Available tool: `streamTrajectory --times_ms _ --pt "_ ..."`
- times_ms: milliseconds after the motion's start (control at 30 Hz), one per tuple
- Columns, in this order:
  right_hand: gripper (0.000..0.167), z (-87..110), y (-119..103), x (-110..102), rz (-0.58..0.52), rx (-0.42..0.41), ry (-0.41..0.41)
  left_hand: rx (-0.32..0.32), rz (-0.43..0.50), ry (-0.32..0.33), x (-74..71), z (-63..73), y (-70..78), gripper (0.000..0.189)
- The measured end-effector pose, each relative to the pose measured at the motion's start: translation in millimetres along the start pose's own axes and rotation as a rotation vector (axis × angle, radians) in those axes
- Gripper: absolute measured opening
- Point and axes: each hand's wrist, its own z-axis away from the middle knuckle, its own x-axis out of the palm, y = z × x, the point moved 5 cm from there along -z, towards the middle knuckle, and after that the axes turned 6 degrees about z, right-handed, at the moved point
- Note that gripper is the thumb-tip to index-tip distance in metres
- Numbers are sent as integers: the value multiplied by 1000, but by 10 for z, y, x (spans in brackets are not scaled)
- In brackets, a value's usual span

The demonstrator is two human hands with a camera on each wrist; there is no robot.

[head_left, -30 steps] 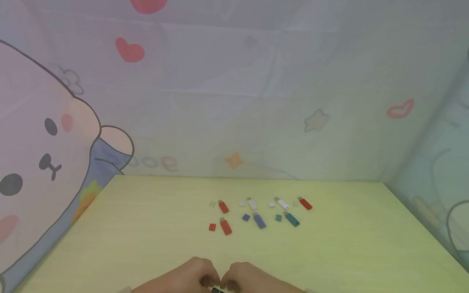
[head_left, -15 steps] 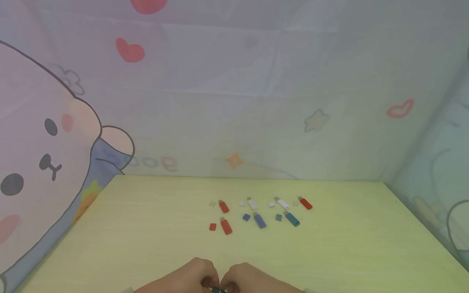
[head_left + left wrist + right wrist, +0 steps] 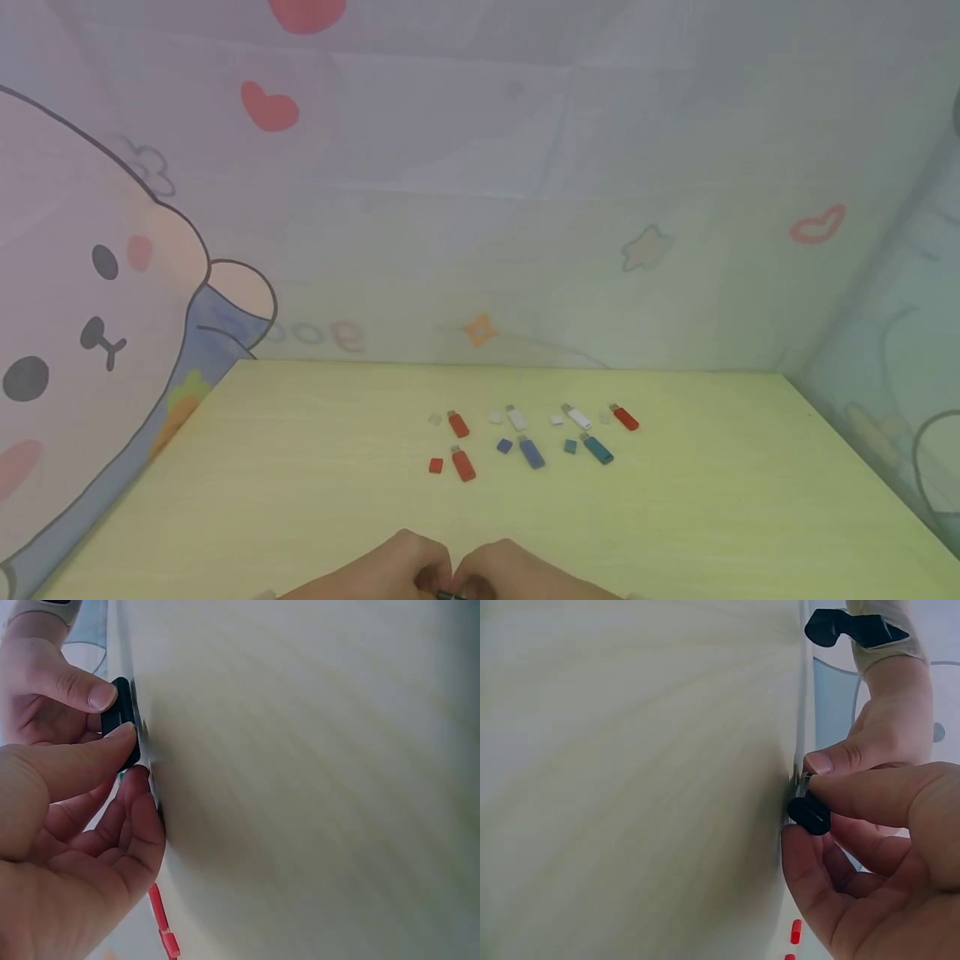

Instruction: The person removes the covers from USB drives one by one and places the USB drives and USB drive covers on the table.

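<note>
At the front edge of the head view, my left hand (image 3: 401, 567) and right hand (image 3: 510, 571) meet with fingertips together. Both pinch a small black USB stick (image 3: 118, 714), the thumbs lying on its dark body. The left thumb presses its near end in the left wrist view, while the right thumb is on the far end. From the right wrist, the rounded black end of the stick (image 3: 810, 816) shows between right thumb and fingers, with a narrow silvery part beside it. The head view shows only a dark sliver of it between the hands.
Beyond the hands, USB sticks lie in two rows: a red one (image 3: 462, 464), a blue one (image 3: 531, 452) and a teal one (image 3: 597, 448) in front. White and red sticks (image 3: 577, 417) lie behind. Small caps, such as a red cap (image 3: 436, 466), sit left of them.
Both hands stay together at nearly the same spot. The black stick has tilted slightly, and less of it shows between the fingers now. The sticks on the table have not moved.
</note>
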Motion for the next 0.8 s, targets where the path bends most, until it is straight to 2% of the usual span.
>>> streamTrajectory --times_ms 200,300,433,633,800 --pt "10 52 83 -68 15 -43 13 20 58 -18 28 -38 13 12" --pt "14 106 100 -128 46 -90 28 52 104 -33 50 -57 51 10" --pt "18 204 86 -204 30 -135 33 120 122 -49 86 -63 129 7" --pt "15 336 74 -265 -52 -88 38 197 145 -55 143 -56 222 3" --pt "14 412 54 -311 -74 -117 64 236 145 -56 191 -67 292 4"
